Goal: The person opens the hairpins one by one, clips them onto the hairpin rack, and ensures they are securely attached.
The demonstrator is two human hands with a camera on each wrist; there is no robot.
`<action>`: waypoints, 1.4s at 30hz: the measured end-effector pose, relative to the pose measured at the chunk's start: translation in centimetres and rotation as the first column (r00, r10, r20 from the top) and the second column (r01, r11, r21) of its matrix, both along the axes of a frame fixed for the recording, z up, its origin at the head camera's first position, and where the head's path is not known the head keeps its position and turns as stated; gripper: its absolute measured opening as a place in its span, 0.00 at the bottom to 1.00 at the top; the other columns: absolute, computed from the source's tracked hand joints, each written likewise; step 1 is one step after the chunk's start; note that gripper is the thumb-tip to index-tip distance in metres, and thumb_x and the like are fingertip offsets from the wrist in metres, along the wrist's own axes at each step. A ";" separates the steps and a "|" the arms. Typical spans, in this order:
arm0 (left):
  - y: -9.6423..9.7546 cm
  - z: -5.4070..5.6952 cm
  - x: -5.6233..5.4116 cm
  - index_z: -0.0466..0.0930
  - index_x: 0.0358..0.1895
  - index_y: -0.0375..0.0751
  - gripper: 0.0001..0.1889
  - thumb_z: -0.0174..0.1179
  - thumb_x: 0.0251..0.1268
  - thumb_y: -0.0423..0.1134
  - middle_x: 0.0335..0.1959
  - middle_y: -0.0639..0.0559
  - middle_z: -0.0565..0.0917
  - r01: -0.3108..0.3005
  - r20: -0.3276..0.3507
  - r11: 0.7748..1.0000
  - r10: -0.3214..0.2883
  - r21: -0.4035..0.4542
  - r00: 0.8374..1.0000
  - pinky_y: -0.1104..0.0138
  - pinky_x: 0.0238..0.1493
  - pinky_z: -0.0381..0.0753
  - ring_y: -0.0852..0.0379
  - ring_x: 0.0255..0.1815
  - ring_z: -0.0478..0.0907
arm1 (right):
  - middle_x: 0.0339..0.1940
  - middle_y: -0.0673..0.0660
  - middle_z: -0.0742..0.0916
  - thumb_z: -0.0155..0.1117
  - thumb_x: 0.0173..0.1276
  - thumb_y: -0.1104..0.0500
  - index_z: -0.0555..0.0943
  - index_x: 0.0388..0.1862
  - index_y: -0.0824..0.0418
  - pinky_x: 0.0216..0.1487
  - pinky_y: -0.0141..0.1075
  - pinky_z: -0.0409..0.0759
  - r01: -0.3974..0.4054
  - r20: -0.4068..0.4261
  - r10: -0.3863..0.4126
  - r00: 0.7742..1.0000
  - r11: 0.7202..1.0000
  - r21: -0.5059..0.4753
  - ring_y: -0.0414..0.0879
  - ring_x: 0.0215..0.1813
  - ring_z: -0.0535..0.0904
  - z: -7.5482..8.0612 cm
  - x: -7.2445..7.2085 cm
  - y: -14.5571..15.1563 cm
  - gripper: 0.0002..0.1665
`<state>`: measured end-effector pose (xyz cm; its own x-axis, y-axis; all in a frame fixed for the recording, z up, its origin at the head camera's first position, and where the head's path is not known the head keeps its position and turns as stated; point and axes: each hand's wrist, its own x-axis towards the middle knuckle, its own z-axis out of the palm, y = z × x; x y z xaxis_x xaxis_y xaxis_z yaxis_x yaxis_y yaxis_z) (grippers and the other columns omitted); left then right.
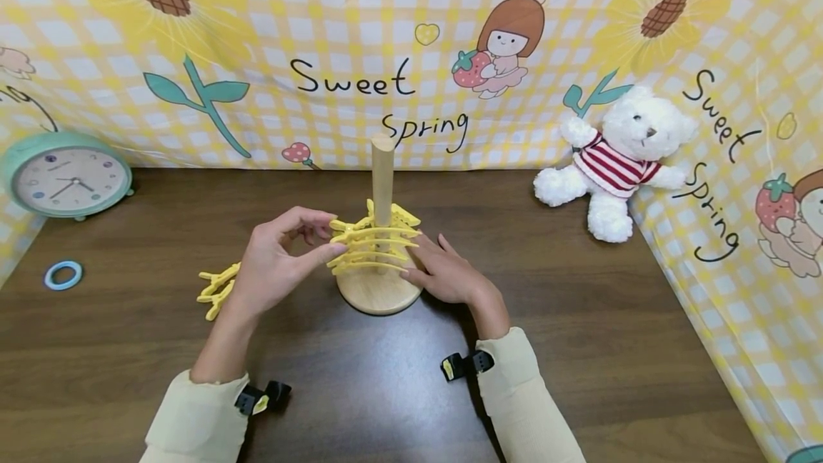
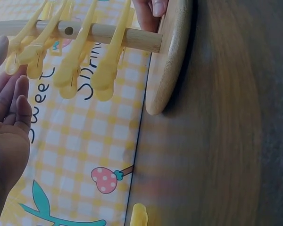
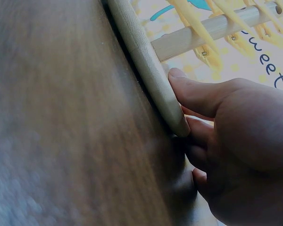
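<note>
A wooden post [image 1: 382, 181] rises from a round wooden base [image 1: 379, 299] at the middle of the table. Several yellow plastic clips [image 2: 106, 70] with long curved jaws are stacked along the post, one above another. My left hand [image 1: 279, 256] comes from the left and pinches the handle end of the top yellow clip [image 1: 343, 231] between thumb and fingers. On the other side, my right hand [image 1: 453, 274] grips the rim of the base. Its thumb lies on the upper face, as the right wrist view shows, and the fingers [image 3: 200, 134] are at the edge.
More yellow clips [image 1: 215, 291] lie on the table, partly hidden behind my left wrist. A blue ring [image 1: 63, 275] and a mint alarm clock [image 1: 71, 177] are at the left. A white teddy bear [image 1: 617, 163] sits at the back right, against the patterned cloth [image 1: 347, 127].
</note>
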<state>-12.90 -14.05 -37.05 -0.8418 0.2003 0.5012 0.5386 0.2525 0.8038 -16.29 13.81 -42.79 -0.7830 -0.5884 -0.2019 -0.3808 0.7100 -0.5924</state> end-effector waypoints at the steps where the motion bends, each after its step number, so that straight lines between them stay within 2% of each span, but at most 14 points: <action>1: 0.0 0.0 0.0 0.85 0.48 0.34 0.20 0.74 0.49 0.18 0.35 0.42 0.83 0.000 0.004 1.000 0.000 -0.002 1.000 0.71 0.39 0.78 0.57 0.36 0.79 | 0.84 0.58 0.54 0.51 0.82 0.47 0.57 0.82 0.61 0.79 0.46 0.31 0.001 -0.002 -0.001 1.000 1.000 -0.001 0.49 0.83 0.43 -0.1 0.0 0.0 0.37; 10: -0.3 0.1 0.1 0.84 0.51 0.36 0.22 0.75 0.51 0.21 0.38 0.44 0.84 -0.002 0.028 0.999 0.003 -0.032 1.000 0.72 0.41 0.77 0.57 0.39 0.79 | 0.84 0.58 0.53 0.51 0.82 0.47 0.56 0.82 0.61 0.79 0.46 0.31 -0.001 -0.002 0.001 1.000 1.000 -0.006 0.50 0.83 0.42 0.0 0.1 0.0 0.38; 17: -1.5 0.1 0.4 0.83 0.54 0.38 0.22 0.75 0.54 0.25 0.45 0.47 0.85 -0.007 0.075 0.999 0.011 -0.045 0.997 0.69 0.44 0.76 0.55 0.43 0.79 | 0.84 0.58 0.53 0.51 0.82 0.47 0.55 0.82 0.60 0.79 0.46 0.32 -0.001 -0.005 0.001 1.000 1.000 0.000 0.49 0.83 0.42 0.0 0.1 0.0 0.38; 23: -3.1 -0.2 0.6 0.83 0.55 0.38 0.22 0.74 0.55 0.24 0.47 0.47 0.86 -0.077 0.077 0.996 0.081 -0.047 0.994 0.70 0.44 0.74 0.51 0.44 0.78 | 0.84 0.59 0.53 0.50 0.82 0.47 0.55 0.82 0.61 0.79 0.46 0.31 -0.004 0.002 0.004 1.000 1.000 0.006 0.49 0.83 0.42 0.0 0.1 0.0 0.38; 29: -4.5 -0.7 1.0 0.82 0.56 0.36 0.23 0.73 0.56 0.24 0.49 0.48 0.86 -0.146 0.106 0.989 0.147 -0.018 0.983 0.73 0.44 0.76 0.54 0.46 0.79 | 0.84 0.59 0.53 0.51 0.82 0.47 0.55 0.82 0.61 0.79 0.46 0.31 -0.001 0.002 0.001 1.000 1.000 0.000 0.48 0.83 0.41 0.2 0.0 0.0 0.38; 35: -6.4 -1.5 1.5 0.82 0.57 0.34 0.23 0.72 0.57 0.24 0.49 0.51 0.86 -0.239 0.117 0.971 0.240 -0.024 0.964 0.74 0.45 0.76 0.55 0.47 0.80 | 0.84 0.58 0.52 0.51 0.82 0.47 0.54 0.82 0.61 0.79 0.46 0.31 -0.007 0.004 0.007 1.000 1.000 0.003 0.48 0.83 0.41 0.3 0.0 -0.1 0.38; 42: -8.5 -2.6 2.2 0.80 0.58 0.32 0.22 0.70 0.60 0.24 0.49 0.51 0.86 -0.314 0.152 0.949 0.315 -0.034 0.937 0.76 0.44 0.75 0.55 0.48 0.79 | 0.84 0.58 0.52 0.51 0.82 0.46 0.54 0.82 0.60 0.79 0.45 0.30 0.002 0.012 -0.002 1.000 1.000 0.007 0.48 0.83 0.41 0.2 0.0 0.0 0.39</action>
<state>-10.75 -22.54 -39.64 -0.9291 -0.0830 0.3604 0.3009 0.3968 0.8672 -16.25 13.82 -42.57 -0.7820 -0.5850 -0.2151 -0.3722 0.7151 -0.5917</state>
